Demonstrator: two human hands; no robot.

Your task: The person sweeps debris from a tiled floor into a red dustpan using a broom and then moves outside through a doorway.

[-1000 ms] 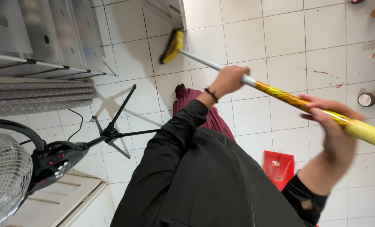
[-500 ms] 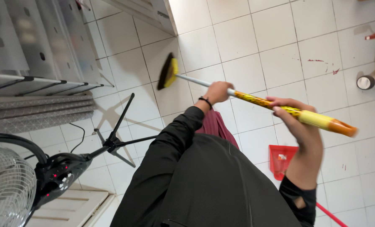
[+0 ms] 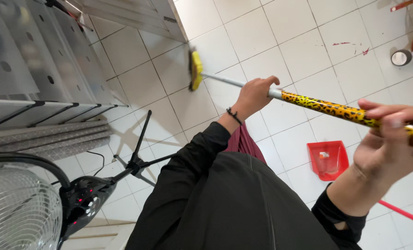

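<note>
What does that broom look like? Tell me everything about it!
The broom has a yellow head with dark bristles, resting on the white tiled floor near a cabinet corner. Its stick is bare grey metal near the head, then wrapped in a shiny yellow and black spotted pattern, then plain yellow at the top. It slants up from the floor towards the person. The left hand grips the metal part, and the right hand holds the top end.

A red dustpan [image 3: 328, 159], a standing fan [image 3: 19, 210], perhaps a tape roll [image 3: 401, 57].
</note>
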